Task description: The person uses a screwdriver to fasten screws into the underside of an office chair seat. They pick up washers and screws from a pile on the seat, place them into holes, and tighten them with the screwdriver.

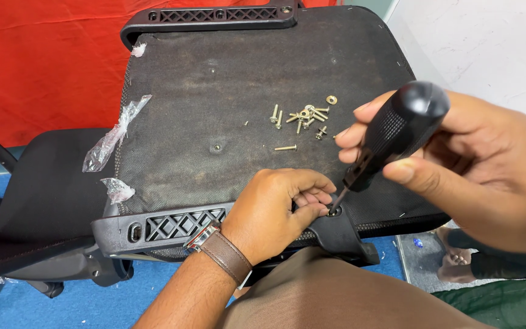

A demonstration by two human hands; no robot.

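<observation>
Black screwdriver (394, 137) gripped in our right hand (470, 164) slants down-left, tip on screw (335, 211) at seat (214, 122) edge, w/ left hand (275, 213) fingers pinching right beside it.

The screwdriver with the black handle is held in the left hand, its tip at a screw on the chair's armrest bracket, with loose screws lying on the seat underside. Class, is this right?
Not quite. The head view shows the screwdriver in the right hand; the left hand steadies the screw by the armrest bracket. The loose screws do lie on the seat underside.
</observation>
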